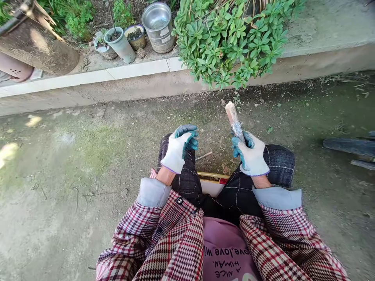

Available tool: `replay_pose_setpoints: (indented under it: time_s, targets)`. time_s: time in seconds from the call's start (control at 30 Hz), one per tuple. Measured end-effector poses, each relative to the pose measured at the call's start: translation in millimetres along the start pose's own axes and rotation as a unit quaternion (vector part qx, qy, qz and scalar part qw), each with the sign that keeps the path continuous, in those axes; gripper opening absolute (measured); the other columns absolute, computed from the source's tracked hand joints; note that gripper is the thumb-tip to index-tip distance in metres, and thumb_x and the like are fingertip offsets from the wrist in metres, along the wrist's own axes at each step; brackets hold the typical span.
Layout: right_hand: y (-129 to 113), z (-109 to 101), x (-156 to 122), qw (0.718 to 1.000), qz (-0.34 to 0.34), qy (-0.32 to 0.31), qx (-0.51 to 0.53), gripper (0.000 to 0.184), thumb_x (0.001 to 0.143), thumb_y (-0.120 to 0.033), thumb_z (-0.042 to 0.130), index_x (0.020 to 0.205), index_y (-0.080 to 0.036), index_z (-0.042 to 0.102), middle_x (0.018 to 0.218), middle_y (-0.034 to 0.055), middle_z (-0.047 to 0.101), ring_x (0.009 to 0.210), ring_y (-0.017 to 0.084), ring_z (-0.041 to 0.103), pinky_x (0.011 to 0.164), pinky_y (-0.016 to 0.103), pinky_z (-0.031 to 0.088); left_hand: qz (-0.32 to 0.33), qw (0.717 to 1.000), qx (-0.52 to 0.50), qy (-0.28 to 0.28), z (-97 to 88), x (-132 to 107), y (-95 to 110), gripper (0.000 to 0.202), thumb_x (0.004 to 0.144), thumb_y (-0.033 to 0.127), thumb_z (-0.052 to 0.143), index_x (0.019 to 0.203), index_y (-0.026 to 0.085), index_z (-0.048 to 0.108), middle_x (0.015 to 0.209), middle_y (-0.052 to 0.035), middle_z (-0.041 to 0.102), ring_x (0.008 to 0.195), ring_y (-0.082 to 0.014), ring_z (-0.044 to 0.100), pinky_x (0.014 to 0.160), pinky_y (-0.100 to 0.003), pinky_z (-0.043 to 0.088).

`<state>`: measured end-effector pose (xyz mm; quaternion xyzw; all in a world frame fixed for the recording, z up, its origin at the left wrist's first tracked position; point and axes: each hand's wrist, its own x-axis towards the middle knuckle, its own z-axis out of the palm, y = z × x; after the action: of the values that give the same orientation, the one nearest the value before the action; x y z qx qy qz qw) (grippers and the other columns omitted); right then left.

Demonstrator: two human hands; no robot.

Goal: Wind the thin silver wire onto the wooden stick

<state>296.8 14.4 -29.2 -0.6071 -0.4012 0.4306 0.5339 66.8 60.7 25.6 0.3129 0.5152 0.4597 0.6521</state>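
Note:
Both of my hands wear white work gloves with teal fingers and rest on my knees. My right hand (250,154) is wrapped round the lower end of a short wooden stick (233,118) that points up and away from me, with a grey metallic band where the glove meets it. My left hand (179,149) sits on my left knee with its fingers curled inward; nothing shows in it. A thin stick (204,156) lies on the ground between my knees.
I sit on a low stool (211,182) over bare, mossy dirt. Ahead runs a concrete curb (137,70) with a leafy green plant (231,43), small flower pots (121,45) and a metal pot (158,26). A dark object (350,146) lies at right.

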Motion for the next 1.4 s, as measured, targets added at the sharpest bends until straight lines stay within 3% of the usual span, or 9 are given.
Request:
replay_pose_setpoints:
  time_s: [0.17,0.43,0.67,0.9,1.0,1.1,1.2,1.3,1.4]
  targets:
    - [-2.4,0.3,-0.1,1.0,0.001,-0.004,0.004,0.03,0.076,-0.047,0.077,0.09,-0.023,0.066,0.063,-0.0042,0.055,0.048,0.012,0.043,0.039,0.025,0.041,0.077,0.986,0.148,-0.002,8.7,1.2,-12.1,0.038,0.069,0.013,0.061,0.105,0.019,0.071,0.093,-0.002,0.074,0.056,-0.0078,0.059,0.048,-0.019,0.047]
    - [-9.8,3.6,-0.7,0.999,-0.008,-0.009,-0.039,0.03,0.079,-0.051,0.073,0.084,-0.024,0.063,0.059,-0.0043,0.051,0.046,0.013,0.043,0.039,0.027,0.039,0.075,0.964,0.181,-0.177,32.1,-9.4,-18.3,0.063,0.067,0.005,0.058,0.127,0.021,0.066,0.132,-0.0087,0.068,0.075,-0.0121,0.069,0.059,-0.021,0.054]
    - [-11.1,2.6,-0.7,0.998,-0.001,-0.02,-0.055,0.031,0.079,-0.053,0.072,0.086,-0.024,0.063,0.06,-0.0038,0.051,0.047,0.013,0.044,0.041,0.028,0.039,-0.021,0.961,0.11,-0.253,34.1,-12.4,-24.0,0.062,0.065,0.011,0.069,0.127,0.018,0.063,0.098,-0.0083,0.076,0.082,-0.018,0.072,0.071,-0.028,0.059]
    - [-9.2,5.1,2.5,0.999,-0.004,-0.013,-0.046,0.034,0.079,-0.056,0.071,0.081,-0.024,0.06,0.059,-0.0034,0.05,0.045,0.013,0.042,0.038,0.027,0.039,0.012,0.963,0.11,-0.247,28.1,-28.1,-18.2,0.058,0.075,0.018,0.067,0.132,0.022,0.061,0.105,-0.0073,0.075,0.088,-0.0184,0.072,0.077,-0.031,0.06]
    - [-8.0,5.1,2.9,0.999,-0.008,-0.012,-0.05,0.034,0.079,-0.055,0.072,0.082,-0.024,0.061,0.059,-0.0039,0.05,0.045,0.012,0.041,0.038,0.026,0.038,0.103,0.928,0.229,-0.276,28.1,-29.3,-14.4,0.041,0.08,0.017,0.063,0.12,0.021,0.07,0.111,-0.008,0.074,0.101,-0.0209,0.07,0.09,-0.034,0.058]
    - [-7.9,5.0,2.7,0.999,-0.003,-0.014,-0.034,0.033,0.078,-0.054,0.074,0.083,-0.023,0.062,0.059,-0.0045,0.051,0.044,0.011,0.041,0.037,0.025,0.038,0.203,0.847,0.406,-0.277,29.3,-28.1,-10.7,0.032,0.084,0.014,0.059,0.11,0.023,0.075,0.112,-0.0058,0.073,0.103,-0.0209,0.068,0.098,-0.036,0.055]
    - [-8.3,5.0,2.4,1.0,0.006,-0.017,-0.022,0.035,0.078,-0.055,0.074,0.085,-0.023,0.063,0.061,-0.0042,0.052,0.045,0.011,0.043,0.037,0.025,0.04,0.235,0.779,0.52,-0.26,31.4,-29.3,-6.0,0.03,0.09,0.015,0.055,0.111,0.025,0.074,0.11,-0.0052,0.072,0.097,-0.02,0.069,0.092,-0.033,0.056]
    - [-7.9,4.9,2.9,1.0,0.005,-0.017,-0.019,0.036,0.077,-0.056,0.074,0.086,-0.022,0.064,0.062,-0.0039,0.053,0.045,0.011,0.043,0.037,0.025,0.04,0.243,0.752,0.563,-0.242,32.8,-32.0,-2.3,0.028,0.091,0.017,0.057,0.114,0.025,0.072,0.11,-0.0055,0.07,0.095,-0.02,0.069,0.087,-0.03,0.056]
    - [-6.8,4.9,3.8,1.0,0.001,-0.015,-0.018,0.036,0.077,-0.056,0.074,0.087,-0.022,0.065,0.062,-0.0038,0.053,0.046,0.011,0.043,0.037,0.024,0.04,0.245,0.757,0.566,-0.217,31.2,-33.1,-1.2,0.027,0.088,0.017,0.061,0.112,0.025,0.071,0.108,-0.005,0.071,0.095,-0.0204,0.07,0.085,-0.03,0.055]
